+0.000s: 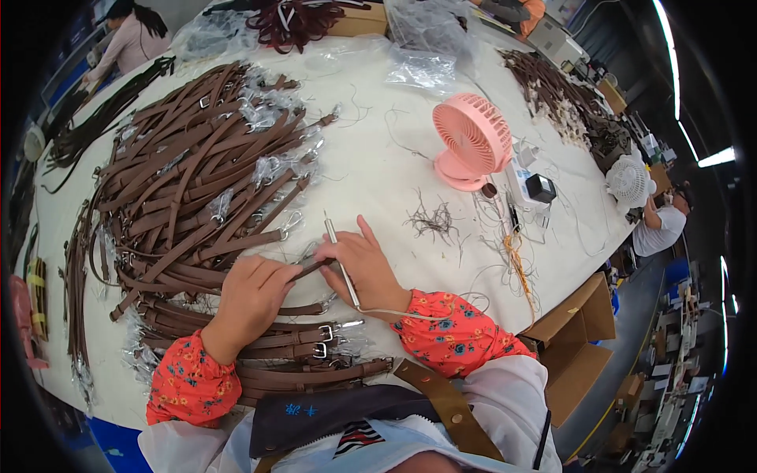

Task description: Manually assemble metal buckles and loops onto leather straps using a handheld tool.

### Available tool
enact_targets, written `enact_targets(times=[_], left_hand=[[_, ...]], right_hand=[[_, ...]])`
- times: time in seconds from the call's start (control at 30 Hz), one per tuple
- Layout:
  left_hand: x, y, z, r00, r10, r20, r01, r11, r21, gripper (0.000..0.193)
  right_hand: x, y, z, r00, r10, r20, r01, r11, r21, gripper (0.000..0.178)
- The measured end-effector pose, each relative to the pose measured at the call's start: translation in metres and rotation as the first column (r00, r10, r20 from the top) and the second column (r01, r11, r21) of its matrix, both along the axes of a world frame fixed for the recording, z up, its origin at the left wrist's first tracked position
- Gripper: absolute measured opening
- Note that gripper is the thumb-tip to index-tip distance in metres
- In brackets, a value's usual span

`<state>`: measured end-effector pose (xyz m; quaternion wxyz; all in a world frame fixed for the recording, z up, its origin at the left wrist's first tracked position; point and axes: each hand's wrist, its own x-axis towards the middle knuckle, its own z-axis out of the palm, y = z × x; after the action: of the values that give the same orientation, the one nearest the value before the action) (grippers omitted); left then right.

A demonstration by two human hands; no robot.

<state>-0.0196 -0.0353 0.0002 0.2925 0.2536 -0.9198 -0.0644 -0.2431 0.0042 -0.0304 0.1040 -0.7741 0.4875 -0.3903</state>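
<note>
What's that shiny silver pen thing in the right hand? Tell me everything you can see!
The slim, silver, pen-shaped tool looks like metal, with a straight, round body and a thin pointed tip. It slants across the bare right hand, its tip pointing away from the person, over the white-covered table. A thin, pale cord leaves its near end and runs rightward across the red floral sleeve.

strap (312, 268): part hidden by left hand (251, 293) | orange-clad person (533, 14): cut off, top edge
</note>
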Motion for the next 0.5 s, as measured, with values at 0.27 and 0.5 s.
enact_targets(times=[0.27,0.5], left_hand=[[0.007,-0.006,0.000,0.979,0.147,0.142,-0.175,0.961,0.214,0.021],[0.005,-0.010,0.000,0.979,0.139,0.147,-0.155,0.982,0.104,0.025]], right_hand=[[0.001,0.003,0.003,0.988,0.144,0.059,-0.148,0.987,0.062,0.022],[0.000,0.001,-0.005,0.960,0.188,0.206,-0.216,0.969,0.123,0.023]])
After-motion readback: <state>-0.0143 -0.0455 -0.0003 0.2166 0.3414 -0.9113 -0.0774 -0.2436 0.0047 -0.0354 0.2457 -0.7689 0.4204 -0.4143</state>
